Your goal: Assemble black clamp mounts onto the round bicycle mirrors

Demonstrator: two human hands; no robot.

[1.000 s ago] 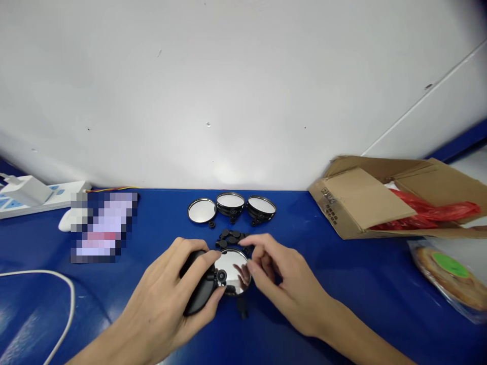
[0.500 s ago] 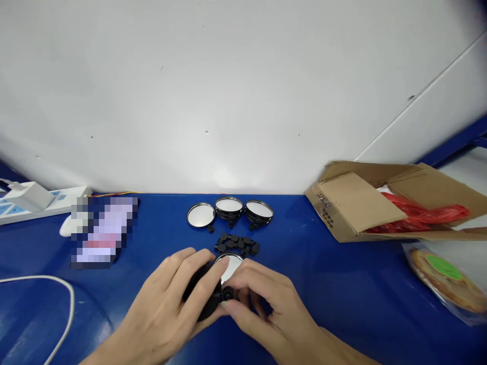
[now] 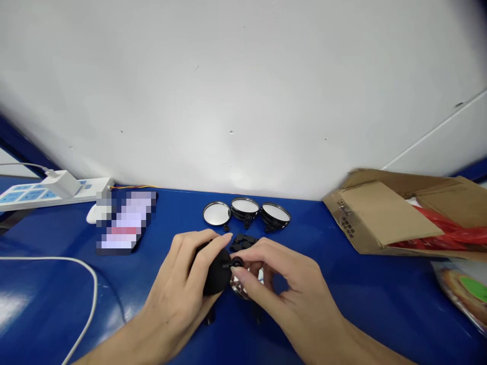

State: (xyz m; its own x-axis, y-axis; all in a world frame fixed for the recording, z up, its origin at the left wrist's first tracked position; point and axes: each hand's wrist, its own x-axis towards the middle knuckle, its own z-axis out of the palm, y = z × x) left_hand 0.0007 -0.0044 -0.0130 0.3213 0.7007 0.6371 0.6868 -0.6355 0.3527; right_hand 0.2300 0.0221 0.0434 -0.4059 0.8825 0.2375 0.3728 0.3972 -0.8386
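Observation:
My left hand [image 3: 177,291] is wrapped round a round mirror [image 3: 218,275], its black back turned up towards me. At the mirror's right edge, a small black stem with a round end [image 3: 237,262] sits between the thumb and forefinger of my right hand [image 3: 294,284]. Whether the stem is fixed to the mirror I cannot tell. Below my right fingers another round mirror [image 3: 243,291] lies face up, partly covered. Just beyond the hands is a pile of small black fittings [image 3: 242,242], half hidden by my right hand.
Along the wall sit a single mirror [image 3: 216,214] and two mirror stacks [image 3: 244,207] [image 3: 276,214]. On the left are a phone [image 3: 127,223], a power strip [image 3: 95,188] and a white cable [image 3: 93,289]. An open cardboard box [image 3: 384,210] and a wrapped round item [image 3: 462,291] lie right.
The view has swung left, so everything on the table appears further right. The held mirror has tilted to show more of its black back. Both hands keep their hold.

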